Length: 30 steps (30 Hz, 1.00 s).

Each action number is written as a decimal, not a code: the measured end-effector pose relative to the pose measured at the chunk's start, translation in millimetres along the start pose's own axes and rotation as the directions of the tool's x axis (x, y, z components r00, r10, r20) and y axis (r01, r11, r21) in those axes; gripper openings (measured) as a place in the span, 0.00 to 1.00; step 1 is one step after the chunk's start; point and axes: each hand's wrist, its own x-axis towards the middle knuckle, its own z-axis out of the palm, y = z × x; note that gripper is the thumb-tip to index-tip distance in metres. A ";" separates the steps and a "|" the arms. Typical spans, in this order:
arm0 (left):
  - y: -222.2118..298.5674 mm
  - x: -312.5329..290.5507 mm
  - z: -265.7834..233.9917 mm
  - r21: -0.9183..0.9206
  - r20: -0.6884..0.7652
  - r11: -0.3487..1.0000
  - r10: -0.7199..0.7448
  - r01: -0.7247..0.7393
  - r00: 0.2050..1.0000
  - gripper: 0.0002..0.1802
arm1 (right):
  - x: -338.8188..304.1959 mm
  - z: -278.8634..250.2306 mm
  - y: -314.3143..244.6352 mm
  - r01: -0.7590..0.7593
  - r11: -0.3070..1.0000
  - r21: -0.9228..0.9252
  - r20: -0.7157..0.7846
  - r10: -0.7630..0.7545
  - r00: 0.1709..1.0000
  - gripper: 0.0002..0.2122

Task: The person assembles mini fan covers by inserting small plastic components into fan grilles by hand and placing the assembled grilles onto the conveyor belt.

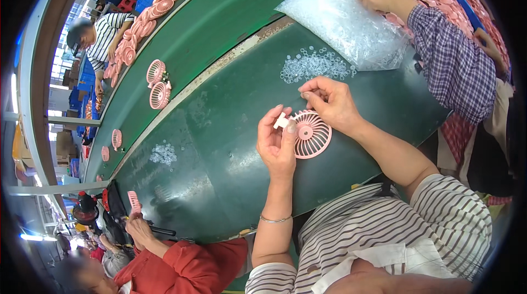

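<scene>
My left hand (276,143) is closed on a round pink slatted fan grille (314,139) at its left edge. A small white fitting (281,122) shows between the thumb and fingers; whether it is joined to the grille I cannot tell. Just above the grille, my right hand (336,106) has its thumb and forefinger pinched together. What lies between those fingertips is too small to make out. Beyond the right hand is a loose pile of small clear rings (315,67) on the green table (230,124).
A large clear bag of small parts (343,22) lies behind the pile, near a co-worker's checked sleeve (453,63). Another co-worker in red (186,266) sits at left. Pink grilles (160,95) rest on the green belt (211,36). A smaller ring pile (163,153) lies left.
</scene>
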 end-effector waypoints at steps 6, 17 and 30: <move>-7.0 -0.1 9.1 -0.089 -0.232 0.995 -0.068 0.049 0.970 0.17 | -0.5 1.9 9.2 0.008 0.997 -0.078 -0.010 -0.009 1.000 0.05; -11.4 -1.6 4.2 -0.090 -0.251 0.993 -0.101 0.080 0.963 0.15 | -2.0 8.3 18.6 0.023 0.997 -0.075 -0.004 -0.024 1.000 0.05; -10.4 2.5 5.6 -0.187 -0.272 0.978 -0.146 0.096 0.951 0.16 | -1.1 7.5 16.8 -0.001 0.998 -0.065 0.007 0.002 1.000 0.05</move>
